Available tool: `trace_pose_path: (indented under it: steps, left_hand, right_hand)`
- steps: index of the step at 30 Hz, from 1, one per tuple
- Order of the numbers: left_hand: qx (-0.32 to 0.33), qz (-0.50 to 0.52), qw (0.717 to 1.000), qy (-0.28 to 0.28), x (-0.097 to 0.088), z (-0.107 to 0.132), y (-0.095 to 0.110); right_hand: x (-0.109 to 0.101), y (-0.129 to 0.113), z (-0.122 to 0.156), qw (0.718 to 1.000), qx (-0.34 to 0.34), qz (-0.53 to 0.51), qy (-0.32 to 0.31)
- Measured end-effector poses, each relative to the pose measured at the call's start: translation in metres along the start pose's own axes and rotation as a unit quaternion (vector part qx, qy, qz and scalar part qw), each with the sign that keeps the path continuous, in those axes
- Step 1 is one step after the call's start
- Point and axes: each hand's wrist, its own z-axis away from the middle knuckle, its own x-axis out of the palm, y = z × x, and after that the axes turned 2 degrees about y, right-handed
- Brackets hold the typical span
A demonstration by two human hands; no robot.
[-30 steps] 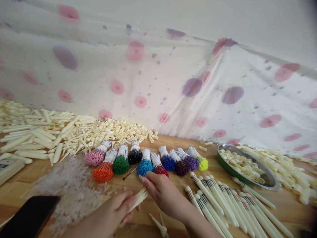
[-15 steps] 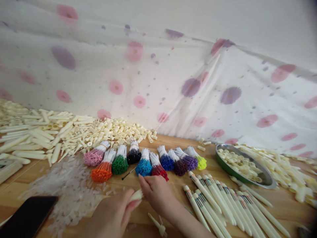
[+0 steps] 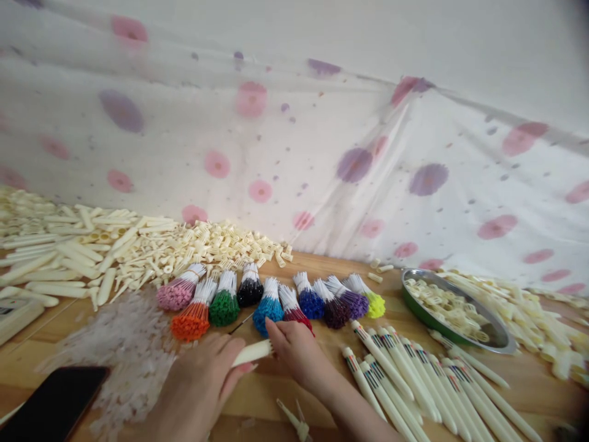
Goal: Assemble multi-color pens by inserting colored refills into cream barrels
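Now my left hand (image 3: 202, 383) is gripping a cream pen barrel (image 3: 251, 353); my right hand (image 3: 297, 356) is touching its tip, though I cannot tell its grip, with coloured refill bundles (image 3: 269, 307) crowding just beyond.

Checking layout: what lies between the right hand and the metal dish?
Rows of cream pens lie between right hand and dish, as the head view shows.

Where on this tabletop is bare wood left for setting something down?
Bare wood shows between the yellow-green bundle and the metal bowl, and in front between the left hand and right hand. The cream parts heap crowds the left, pens the right.
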Motion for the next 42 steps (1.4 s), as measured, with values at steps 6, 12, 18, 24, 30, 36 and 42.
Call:
trace_pose_path:
  steps: [6, 12, 18, 24, 30, 36, 42]
  left_hand:
    - [-0.048, 0.122, 0.989, -0.072, -0.001, -0.004, -0.006]
    - [0.03, -0.034, 0.999, 0.014, 0.001, -0.006, -0.005]
    - [-0.095, 0.179, 0.966, -0.159, -0.009, -0.007, -0.012]
    - [-0.064, 0.071, 0.985, -0.142, -0.007, -0.007, -0.009]
    - [-0.062, 0.088, 0.987, -0.118, 0.001, -0.005, -0.002]
    - [-0.089, 0.153, 0.97, -0.168, -0.001, -0.004, -0.009]
    - [-0.031, 0.001, 0.999, -0.011, 0.002, -0.001, 0.005]
  right_hand:
    - [-0.006, -0.005, 0.006, 0.999, -0.045, -0.005, 0.027]
    - [0.003, 0.0, 0.0, 0.999, -0.028, -0.028, -0.028]
    - [-0.007, -0.006, 0.005, 0.998, -0.064, -0.028, 0.005]
    - [0.006, 0.0, 0.004, 0.999, -0.032, -0.017, 0.002]
    - [-0.004, 0.005, -0.001, 0.997, -0.046, -0.042, -0.036]
    - [0.001, -0.003, 0.007, 0.997, -0.079, -0.02, -0.005]
    - [0.001, -0.002, 0.0, 0.998, -0.054, -0.032, -0.025]
